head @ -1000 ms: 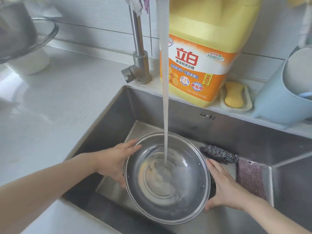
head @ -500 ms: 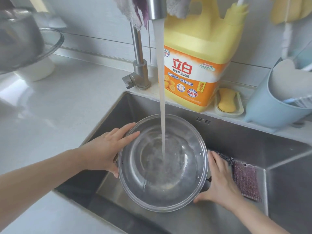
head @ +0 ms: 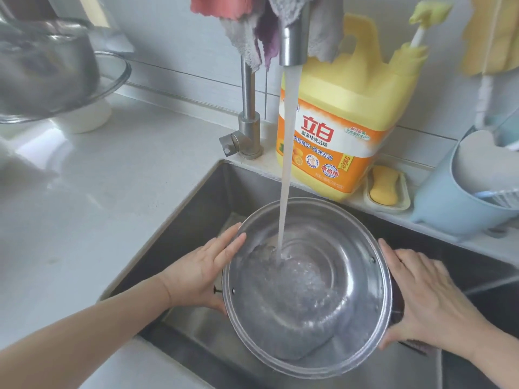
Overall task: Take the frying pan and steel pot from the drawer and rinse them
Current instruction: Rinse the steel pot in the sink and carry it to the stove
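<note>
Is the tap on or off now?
On. A steady stream of water falls from the tap into the steel pot, which holds bubbling water.

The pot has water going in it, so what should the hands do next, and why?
Probably tip and swirl it. The steel pot sits under the running water with a pool gathered inside, and the left hand and right hand grip opposite sides, so swirling would wash the walls before pouring into the sink.
</note>
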